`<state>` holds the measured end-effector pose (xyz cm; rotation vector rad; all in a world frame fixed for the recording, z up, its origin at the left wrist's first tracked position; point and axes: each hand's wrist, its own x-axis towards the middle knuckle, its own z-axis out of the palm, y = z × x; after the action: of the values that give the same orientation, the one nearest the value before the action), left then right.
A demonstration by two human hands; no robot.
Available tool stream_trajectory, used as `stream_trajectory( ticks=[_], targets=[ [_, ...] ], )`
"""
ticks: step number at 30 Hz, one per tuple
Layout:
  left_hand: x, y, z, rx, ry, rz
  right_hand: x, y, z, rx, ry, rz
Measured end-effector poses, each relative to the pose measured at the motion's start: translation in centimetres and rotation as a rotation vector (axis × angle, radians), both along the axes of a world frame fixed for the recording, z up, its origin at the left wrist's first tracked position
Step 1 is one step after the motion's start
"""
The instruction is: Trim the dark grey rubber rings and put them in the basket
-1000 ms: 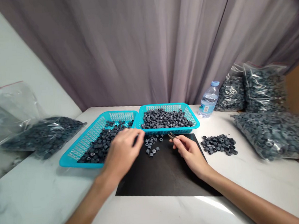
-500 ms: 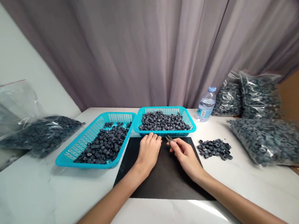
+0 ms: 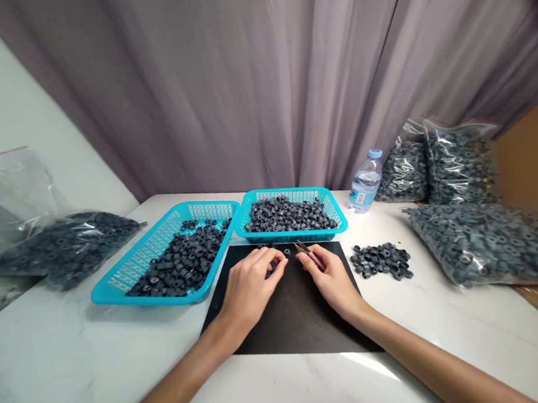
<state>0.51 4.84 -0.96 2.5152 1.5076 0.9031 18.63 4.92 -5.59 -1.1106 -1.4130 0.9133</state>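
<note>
My left hand (image 3: 255, 283) is over the upper part of a black mat (image 3: 296, 314), its thumb and index finger curled close together; whatever they hold is too small to make out. A small dark ring (image 3: 286, 252) lies on the mat just beyond those fingertips. My right hand (image 3: 329, 277) is closed around metal tweezers (image 3: 311, 255), whose tips point up and left toward the ring. Some dark parts show partly behind my left fingers. Right of the mat lies a loose pile of small dark rings (image 3: 382, 261).
Two blue baskets (image 3: 113, 294) (image 3: 294, 233) of dark rings stand left of and behind the mat. A water bottle (image 3: 365, 184) is at the back right. Clear bags of parts lie at the left (image 3: 74, 245) and right (image 3: 491, 246).
My left hand has turned and shifted left, showing its thumb and the ring on the mat. The tweezers in my right hand are now more visible. The view has shifted slightly.
</note>
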Motion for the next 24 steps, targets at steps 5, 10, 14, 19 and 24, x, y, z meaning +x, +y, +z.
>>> stream_trajectory(
  ticks=[5,10,14,19,24],
  targets=[
    [-2.1,0.7,-0.4,-0.141,-0.265,-0.041,0.1,0.1,0.1,0.07,-0.129,0.008],
    [-2.4,0.5,-0.1,-0.148,-0.357,-0.016,0.0,0.3,-0.8,0.239,-0.433,0.103],
    [-1.8,-0.8,0.5,-0.073,-0.35,-0.028,-0.1,0.4,-1.2,0.26,-0.511,0.123],
    [-1.3,-1.7,0.6,0.043,-0.334,-0.076,0.2,0.2,-0.3,0.15,-0.215,0.134],
    [-1.0,-2.0,0.6,0.102,-0.308,-0.07,0.6,-0.1,0.5,-0.05,0.101,0.07]
  ],
)
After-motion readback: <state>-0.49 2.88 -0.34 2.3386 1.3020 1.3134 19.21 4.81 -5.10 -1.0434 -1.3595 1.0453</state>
